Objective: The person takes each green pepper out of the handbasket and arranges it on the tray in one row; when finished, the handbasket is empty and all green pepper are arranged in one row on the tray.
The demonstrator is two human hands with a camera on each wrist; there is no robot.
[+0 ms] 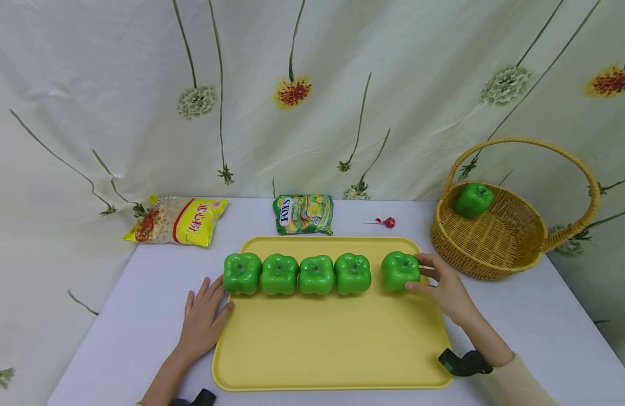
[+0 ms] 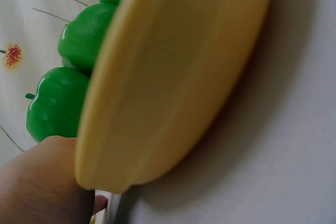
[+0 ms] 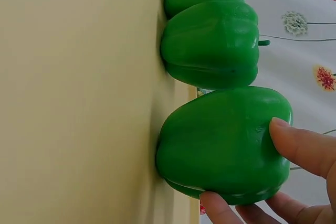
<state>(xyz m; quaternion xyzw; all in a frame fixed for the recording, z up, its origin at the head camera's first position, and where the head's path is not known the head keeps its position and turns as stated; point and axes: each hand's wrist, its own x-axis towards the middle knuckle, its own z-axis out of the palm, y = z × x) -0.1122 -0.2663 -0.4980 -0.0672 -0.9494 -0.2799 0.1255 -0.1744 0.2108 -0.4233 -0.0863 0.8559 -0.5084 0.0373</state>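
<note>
Several green bell peppers stand in a row along the far side of a yellow tray [image 1: 333, 344]. My right hand [image 1: 445, 287] grips the rightmost bell pepper [image 1: 400, 270], its thumb and fingers curled about the side; the right wrist view shows this bell pepper [image 3: 226, 142] resting on the tray, apart from its neighbour [image 3: 212, 45]. At the tray's left edge, my left hand [image 1: 203, 318] lies with fingers extended, beside the leftmost bell pepper [image 1: 242, 273]. In the left wrist view the tray's rim [image 2: 173, 77] hides most of that hand.
A wicker basket [image 1: 482, 242] with one green bell pepper [image 1: 474, 199] inside stands at the right. Behind the tray lie a yellow food bag [image 1: 177, 221], a green snack bag [image 1: 304, 214] and a red lollipop [image 1: 388, 222]. Floral cloth hangs at the back.
</note>
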